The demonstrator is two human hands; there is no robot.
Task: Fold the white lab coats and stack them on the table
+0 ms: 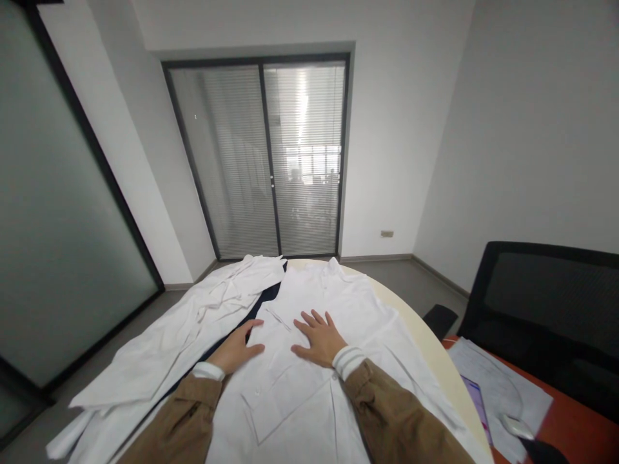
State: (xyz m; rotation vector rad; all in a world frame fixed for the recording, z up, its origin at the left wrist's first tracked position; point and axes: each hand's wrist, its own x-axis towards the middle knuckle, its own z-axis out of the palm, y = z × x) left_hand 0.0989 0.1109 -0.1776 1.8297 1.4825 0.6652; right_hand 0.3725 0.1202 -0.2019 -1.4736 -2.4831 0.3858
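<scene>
A white button-up shirt (290, 412) lies spread on a round table, its collar toward the far edge. My right hand (319, 338) rests on the shirt's middle with its fingers spread. At the shirt's left side is my left hand (239, 348), thumb and fingers apart, holding nothing I can see. To the left a second white garment (178, 328) lies rumpled and hangs past the table's edge. Between the two white pieces shows a strip of dark navy cloth (271, 293).
The cream table's rim (435, 351) curves round on the right. Beside it stands a black mesh-back chair (546, 316) with an orange seat (580, 412). Papers (488, 367), a phone (476, 406) and a small white device (516, 426) lie there. Beyond is a window with blinds (256, 161).
</scene>
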